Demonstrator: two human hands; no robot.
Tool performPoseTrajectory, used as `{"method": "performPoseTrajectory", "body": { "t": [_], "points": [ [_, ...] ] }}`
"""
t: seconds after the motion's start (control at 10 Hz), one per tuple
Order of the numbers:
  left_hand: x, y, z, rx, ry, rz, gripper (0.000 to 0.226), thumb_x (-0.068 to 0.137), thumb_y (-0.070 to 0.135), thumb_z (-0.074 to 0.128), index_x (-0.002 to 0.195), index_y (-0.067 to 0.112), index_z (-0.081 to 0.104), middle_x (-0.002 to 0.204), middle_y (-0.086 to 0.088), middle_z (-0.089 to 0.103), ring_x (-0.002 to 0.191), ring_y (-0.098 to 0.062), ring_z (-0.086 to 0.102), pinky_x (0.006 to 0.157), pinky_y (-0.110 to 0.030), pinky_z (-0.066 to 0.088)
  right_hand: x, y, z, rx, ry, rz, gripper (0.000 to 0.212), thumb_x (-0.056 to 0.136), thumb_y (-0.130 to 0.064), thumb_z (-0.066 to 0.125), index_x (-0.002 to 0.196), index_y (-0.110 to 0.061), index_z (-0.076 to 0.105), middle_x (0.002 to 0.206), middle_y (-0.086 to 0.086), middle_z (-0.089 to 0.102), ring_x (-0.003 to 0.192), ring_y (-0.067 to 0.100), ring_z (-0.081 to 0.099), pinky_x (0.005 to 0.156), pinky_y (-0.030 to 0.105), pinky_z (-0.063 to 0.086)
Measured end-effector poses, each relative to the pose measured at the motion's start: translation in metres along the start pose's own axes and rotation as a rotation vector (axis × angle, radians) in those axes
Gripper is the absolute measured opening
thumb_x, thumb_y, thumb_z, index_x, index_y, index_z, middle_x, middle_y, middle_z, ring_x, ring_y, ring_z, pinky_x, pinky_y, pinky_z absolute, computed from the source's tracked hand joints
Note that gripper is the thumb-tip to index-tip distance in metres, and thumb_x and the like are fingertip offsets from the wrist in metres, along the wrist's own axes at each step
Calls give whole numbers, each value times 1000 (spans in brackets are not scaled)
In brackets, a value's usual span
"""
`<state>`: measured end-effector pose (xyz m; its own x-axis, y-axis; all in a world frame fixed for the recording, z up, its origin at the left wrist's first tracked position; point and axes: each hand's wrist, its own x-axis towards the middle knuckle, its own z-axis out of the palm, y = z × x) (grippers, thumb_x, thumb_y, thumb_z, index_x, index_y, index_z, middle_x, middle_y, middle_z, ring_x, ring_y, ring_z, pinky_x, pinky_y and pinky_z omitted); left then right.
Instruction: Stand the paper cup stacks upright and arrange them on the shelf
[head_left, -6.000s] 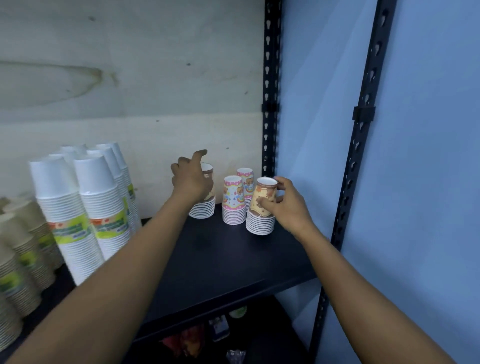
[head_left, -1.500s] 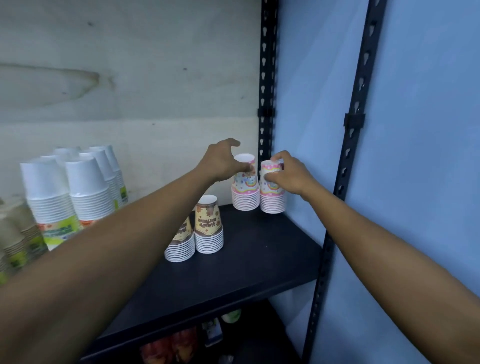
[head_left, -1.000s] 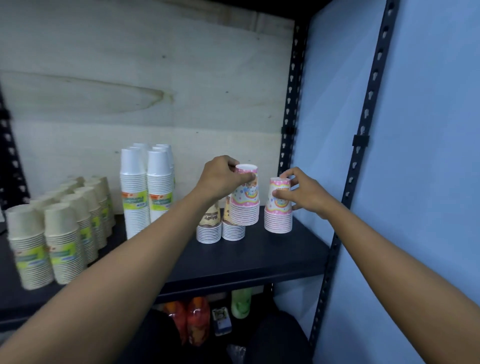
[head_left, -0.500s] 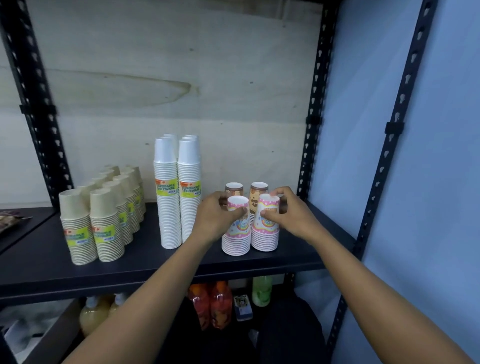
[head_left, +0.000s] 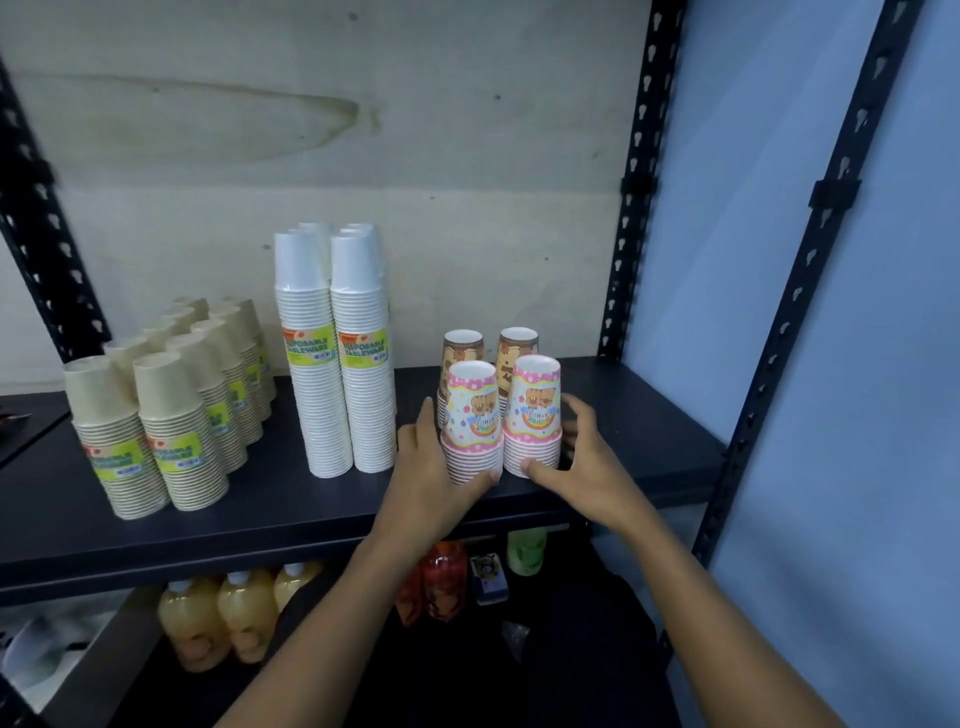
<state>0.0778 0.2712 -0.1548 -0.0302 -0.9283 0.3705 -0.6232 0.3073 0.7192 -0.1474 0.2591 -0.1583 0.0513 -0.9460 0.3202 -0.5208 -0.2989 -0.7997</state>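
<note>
Two pink patterned cup stacks stand upright side by side near the front of the black shelf (head_left: 311, 512). My left hand (head_left: 431, 478) holds the base of the left pink stack (head_left: 471, 415), thumb across its front and fingers up its left side. My right hand (head_left: 587, 473) cups the base of the right pink stack (head_left: 535, 410), with its thumb in front and fingers round the right side. Directly behind them stand two brown patterned stacks (head_left: 462, 351) (head_left: 517, 348), also upright.
Tall white cup stacks (head_left: 337, 364) stand just left of my left hand, and several beige stacks (head_left: 171, 415) stand further left. Black slotted posts (head_left: 631, 208) (head_left: 795, 312) and a blue wall bound the right side. Bottles (head_left: 223, 618) fill the shelf below.
My hands have slid from the tops of the pink stacks down to their bases. The pink stacks now stand at the shelf front with the brown ones behind. The view has pulled back.
</note>
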Motion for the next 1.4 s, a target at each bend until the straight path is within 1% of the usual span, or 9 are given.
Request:
{"method": "performPoseTrajectory", "body": {
  "t": [0.1, 0.3, 0.4, 0.6, 0.8, 0.9, 1.1, 1.3, 1.4],
  "points": [
    [-5, -6, 9, 28, 65, 46, 93, 77, 47, 81, 149, 20, 29, 140, 0, 39, 127, -17, 47, 99, -29, 43, 2, 5, 3, -9, 42, 6, 86, 76, -39, 80, 144, -38, 29, 137, -16, 52, 121, -4, 53, 104, 28, 46],
    [1, -8, 13, 5, 160, -10, 76, 74, 45, 84, 134, 22, 43, 132, 6, 54, 117, -13, 58, 94, -40, 53, 6, 10, 8, -9, 98, 18, 75, 79, -35, 81, 140, -36, 38, 126, -30, 51, 110, -26, 49, 91, 7, 40],
    [2, -7, 15, 66, 171, -7, 76, 78, 49, 78, 140, 28, 40, 138, 11, 54, 123, -11, 56, 94, -40, 52, 6, 11, 8, 7, 104, 47, 71, 82, -31, 78, 140, -35, 37, 132, -23, 54, 113, -19, 52, 97, 13, 43],
    [1, -4, 15, 128, 202, -14, 74, 82, 50, 72, 145, 41, 36, 140, 16, 54, 126, -11, 53, 91, -37, 49, 5, 2, 11, -37, 130, 74, 72, 79, -39, 71, 143, -38, 39, 142, -11, 48, 124, 5, 55, 105, 43, 48],
    [1, -8, 16, 161, 202, -6, 80, 83, 50, 74, 151, 36, 35, 132, 6, 57, 117, -15, 59, 90, -41, 54, -4, -7, 20, -126, 218, 63, 72, 83, -47, 66, 148, -42, 34, 148, -18, 48, 128, 6, 54, 101, 43, 50],
    [4, -6, 14, 143, 199, -48, 86, 82, 49, 75, 155, 28, 33, 141, 4, 56, 125, -17, 57, 96, -44, 52, -4, -11, 22, -151, 239, 74, 69, 84, -48, 64, 146, -41, 36, 145, -19, 52, 127, 6, 56, 99, 41, 51],
    [0, 1, 12, 133, 210, -76, 73, 81, 55, 73, 145, 46, 39, 134, 20, 61, 119, -10, 60, 88, -37, 54, -5, -15, 21, -102, 242, 114, 65, 84, -42, 65, 145, -37, 41, 141, -15, 58, 125, 7, 57, 99, 37, 50],
    [-1, 2, 14, 147, 227, -92, 73, 80, 58, 71, 145, 47, 39, 133, 19, 61, 118, -10, 61, 85, -34, 52, -3, -10, 20, -106, 220, 122, 68, 87, -41, 65, 149, -36, 38, 144, -13, 57, 128, 9, 55, 101, 34, 48],
    [3, -2, 18, 163, 233, -94, 83, 78, 63, 70, 150, 40, 35, 138, 16, 58, 122, -9, 58, 88, -36, 52, 1, -5, 21, -71, 217, 114, 81, 86, -41, 66, 157, -30, 27, 153, -12, 46, 137, 8, 48, 109, 38, 44]
  ]
}}
